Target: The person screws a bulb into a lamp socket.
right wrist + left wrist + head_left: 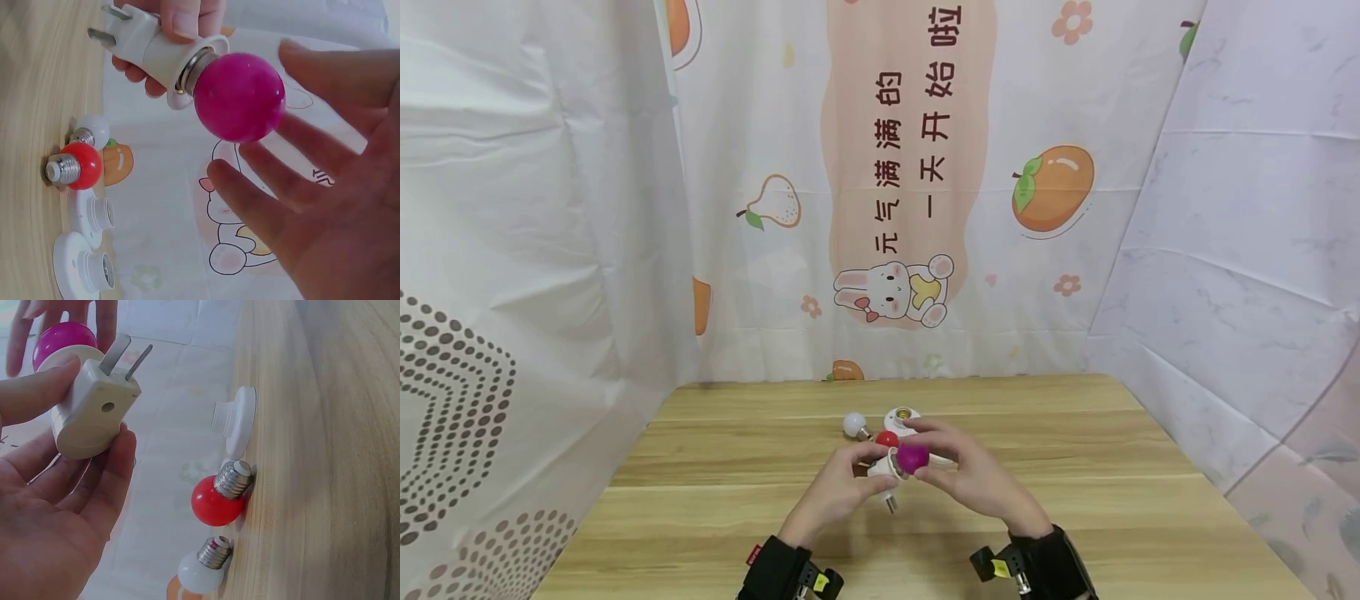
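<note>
My left hand (833,485) grips a white plug-in lamp socket (94,406) around its body, with the two metal prongs pointing away from the bulb. A magenta bulb (239,97) sits in the socket's mouth, part of its metal screw base still showing. Around that bulb my right hand (973,477) is spread, fingers extended and loosely bent. In the right wrist view the thumb stands apart from the bulb, while a fingertip lies close behind it; whether it touches, I cannot tell.
Beyond the hands lie a red bulb (215,503) and a white bulb (199,574) on the wooden table (737,467). Two round white lamp holders (72,265) stand beside them. A printed curtain (760,275) hangs behind the table.
</note>
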{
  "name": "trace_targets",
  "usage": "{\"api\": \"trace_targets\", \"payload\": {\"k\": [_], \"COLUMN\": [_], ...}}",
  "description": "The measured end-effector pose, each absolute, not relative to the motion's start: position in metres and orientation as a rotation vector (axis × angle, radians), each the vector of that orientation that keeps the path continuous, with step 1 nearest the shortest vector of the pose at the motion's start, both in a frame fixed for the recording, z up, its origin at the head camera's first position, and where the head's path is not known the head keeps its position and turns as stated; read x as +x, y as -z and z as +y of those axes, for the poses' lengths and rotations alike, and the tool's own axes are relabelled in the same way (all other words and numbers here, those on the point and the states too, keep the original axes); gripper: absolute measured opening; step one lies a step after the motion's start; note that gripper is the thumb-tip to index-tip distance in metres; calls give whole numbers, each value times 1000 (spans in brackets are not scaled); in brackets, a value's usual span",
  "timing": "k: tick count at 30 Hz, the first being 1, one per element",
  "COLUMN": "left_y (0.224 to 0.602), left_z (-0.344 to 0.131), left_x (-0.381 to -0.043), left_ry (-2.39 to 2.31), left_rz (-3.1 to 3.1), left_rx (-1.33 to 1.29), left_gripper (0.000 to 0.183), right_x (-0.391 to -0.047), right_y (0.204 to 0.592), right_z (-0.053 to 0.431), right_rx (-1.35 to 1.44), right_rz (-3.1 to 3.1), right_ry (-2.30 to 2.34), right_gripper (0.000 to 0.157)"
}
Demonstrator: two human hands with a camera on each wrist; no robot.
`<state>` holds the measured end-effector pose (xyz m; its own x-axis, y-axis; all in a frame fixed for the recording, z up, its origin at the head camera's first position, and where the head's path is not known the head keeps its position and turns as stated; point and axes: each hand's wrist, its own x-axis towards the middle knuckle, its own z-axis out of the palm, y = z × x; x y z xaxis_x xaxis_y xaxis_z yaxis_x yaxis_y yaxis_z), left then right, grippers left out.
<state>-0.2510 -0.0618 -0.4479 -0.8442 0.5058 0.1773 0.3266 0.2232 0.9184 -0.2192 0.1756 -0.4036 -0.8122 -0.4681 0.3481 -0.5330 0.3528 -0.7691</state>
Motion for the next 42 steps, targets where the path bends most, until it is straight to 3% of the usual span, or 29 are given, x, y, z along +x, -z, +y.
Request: {"api": "trace_targets", "payload": {"k": [11,42], "left_y": [448,449], "left_z": [-61,-60], "left_x": [-251,-251], "left_ry": [-1679,-1664], "left_rz": [2311,2368], "left_rx": [772,838], "left_gripper": [32,35], "right_x": [-221,-218], "right_y": [407,406], "right_z": [173,168], "right_rx": [1023,948], "right_rz": [-2575,-2579], "right_ry": [-1302,-1421], "right_gripper": [34,30]}}
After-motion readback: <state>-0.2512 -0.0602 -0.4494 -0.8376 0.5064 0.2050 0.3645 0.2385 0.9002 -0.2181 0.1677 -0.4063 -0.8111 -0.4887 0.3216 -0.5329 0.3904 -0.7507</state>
